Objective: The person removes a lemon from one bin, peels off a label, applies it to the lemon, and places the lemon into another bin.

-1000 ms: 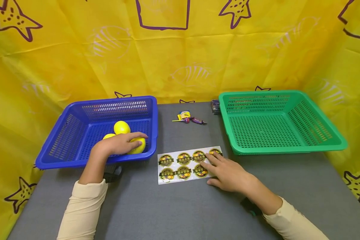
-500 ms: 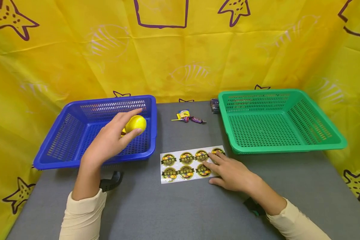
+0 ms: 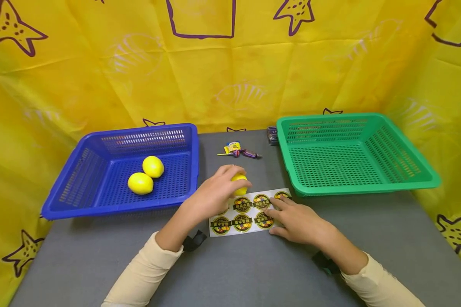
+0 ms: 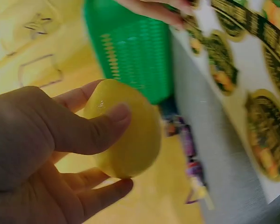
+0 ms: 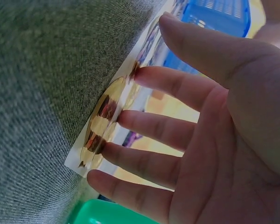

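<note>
Left wrist: left hand (image 4: 46, 135) grips the lemon (image 4: 142, 140), thumb against fingers; I judge a light, steady hold best. Right wrist: right hand (image 5: 219, 135) spreads its fingers, tips touching the sheet (image 5: 102, 123); I'd keep it braced against sliding. Head: lemon, over the blue basket (image 3: 115, 208) a moment ago, now by the sheet's far edge; two others (image 3: 140, 183) lie uncovered.

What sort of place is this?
Probably a makeshift tabletop work booth, not a real shop or kitchen: printed yellow cloth hangs around a grey table that holds a sticker sheet and a blue basket of lemons.
</note>
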`<state>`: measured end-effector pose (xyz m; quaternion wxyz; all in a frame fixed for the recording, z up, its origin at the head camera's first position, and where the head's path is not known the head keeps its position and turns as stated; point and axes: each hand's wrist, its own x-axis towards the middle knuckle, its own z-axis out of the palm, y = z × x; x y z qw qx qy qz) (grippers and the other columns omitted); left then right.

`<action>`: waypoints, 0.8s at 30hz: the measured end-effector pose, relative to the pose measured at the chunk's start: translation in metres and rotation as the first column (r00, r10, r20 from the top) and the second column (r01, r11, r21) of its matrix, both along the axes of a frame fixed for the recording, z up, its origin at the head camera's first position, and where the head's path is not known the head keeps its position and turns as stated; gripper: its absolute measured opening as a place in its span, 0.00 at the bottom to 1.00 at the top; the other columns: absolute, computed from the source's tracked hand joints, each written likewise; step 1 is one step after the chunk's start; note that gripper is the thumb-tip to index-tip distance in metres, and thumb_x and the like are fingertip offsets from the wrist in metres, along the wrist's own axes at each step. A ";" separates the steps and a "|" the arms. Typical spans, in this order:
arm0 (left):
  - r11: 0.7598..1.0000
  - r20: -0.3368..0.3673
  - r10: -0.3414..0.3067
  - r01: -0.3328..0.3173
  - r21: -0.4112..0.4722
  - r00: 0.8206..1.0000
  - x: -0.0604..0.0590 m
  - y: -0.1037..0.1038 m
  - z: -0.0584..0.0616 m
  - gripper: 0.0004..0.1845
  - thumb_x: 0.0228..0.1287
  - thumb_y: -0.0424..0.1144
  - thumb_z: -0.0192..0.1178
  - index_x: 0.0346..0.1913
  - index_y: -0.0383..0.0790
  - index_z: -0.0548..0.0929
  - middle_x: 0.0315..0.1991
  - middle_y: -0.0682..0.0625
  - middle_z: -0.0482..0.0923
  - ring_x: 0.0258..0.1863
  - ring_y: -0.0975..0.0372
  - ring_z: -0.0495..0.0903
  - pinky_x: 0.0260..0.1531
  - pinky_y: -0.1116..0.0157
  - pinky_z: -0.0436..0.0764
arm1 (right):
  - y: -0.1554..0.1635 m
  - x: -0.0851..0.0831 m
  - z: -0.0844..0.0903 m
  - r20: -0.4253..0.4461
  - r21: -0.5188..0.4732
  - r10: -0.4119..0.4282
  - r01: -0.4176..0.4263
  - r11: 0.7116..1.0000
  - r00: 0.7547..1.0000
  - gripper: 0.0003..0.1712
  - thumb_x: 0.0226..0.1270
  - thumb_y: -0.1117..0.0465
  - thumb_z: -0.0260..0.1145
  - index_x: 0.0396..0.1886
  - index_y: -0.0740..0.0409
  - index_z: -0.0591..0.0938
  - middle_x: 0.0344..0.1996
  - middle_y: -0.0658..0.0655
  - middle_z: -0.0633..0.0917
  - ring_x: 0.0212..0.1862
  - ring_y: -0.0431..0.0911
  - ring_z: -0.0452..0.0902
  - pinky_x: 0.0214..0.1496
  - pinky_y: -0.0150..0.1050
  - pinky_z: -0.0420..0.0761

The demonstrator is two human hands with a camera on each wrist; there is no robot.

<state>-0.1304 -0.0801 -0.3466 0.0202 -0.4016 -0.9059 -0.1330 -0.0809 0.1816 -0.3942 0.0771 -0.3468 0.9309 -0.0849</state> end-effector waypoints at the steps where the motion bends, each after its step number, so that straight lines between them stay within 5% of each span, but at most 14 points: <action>1: 1.000 0.012 -0.003 0.003 0.001 1.000 -0.005 0.003 -0.005 0.25 0.57 0.25 0.70 0.57 0.50 0.84 0.65 0.45 0.69 0.68 0.47 0.63 0.55 0.52 0.78 | 0.000 0.000 0.000 -0.003 0.001 0.002 -0.002 1.000 1.000 0.29 0.67 0.48 0.70 0.63 0.57 0.81 0.66 0.69 0.73 0.66 0.68 0.68 0.55 0.60 0.78; 7: 0.998 0.091 -0.044 0.040 0.043 0.995 -0.035 0.011 -0.032 0.26 0.52 0.18 0.68 0.53 0.44 0.86 0.62 0.42 0.71 0.66 0.45 0.64 0.64 0.51 0.69 | -0.001 0.000 -0.002 -0.027 -0.002 0.006 -0.006 1.000 1.000 0.29 0.66 0.47 0.70 0.62 0.57 0.82 0.65 0.70 0.74 0.65 0.69 0.68 0.55 0.60 0.78; 11: 0.991 0.190 -0.122 0.109 0.074 0.974 -0.048 0.016 -0.046 0.29 0.49 0.16 0.61 0.54 0.43 0.85 0.65 0.40 0.68 0.70 0.40 0.57 0.71 0.47 0.57 | -0.002 0.000 -0.003 -0.039 0.003 0.008 -0.008 1.000 0.999 0.29 0.66 0.47 0.70 0.62 0.57 0.82 0.64 0.70 0.74 0.65 0.69 0.69 0.55 0.60 0.78; 16: 0.980 0.303 -0.134 0.081 0.181 0.943 -0.052 0.017 -0.058 0.30 0.49 0.22 0.56 0.58 0.43 0.82 0.70 0.39 0.64 0.75 0.35 0.43 0.71 0.39 0.44 | -0.003 0.000 -0.004 -0.046 0.001 0.023 -0.023 1.000 0.999 0.29 0.66 0.47 0.70 0.61 0.59 0.82 0.64 0.70 0.75 0.65 0.70 0.69 0.54 0.60 0.79; 24: 0.974 0.282 -0.122 0.060 0.218 0.952 -0.053 0.015 -0.064 0.34 0.57 0.35 0.61 0.71 0.46 0.73 0.78 0.43 0.54 0.76 0.35 0.35 0.67 0.32 0.42 | -0.003 -0.001 -0.004 -0.062 0.014 0.021 -0.020 1.000 0.998 0.29 0.66 0.47 0.71 0.61 0.59 0.81 0.63 0.70 0.75 0.64 0.70 0.69 0.55 0.60 0.78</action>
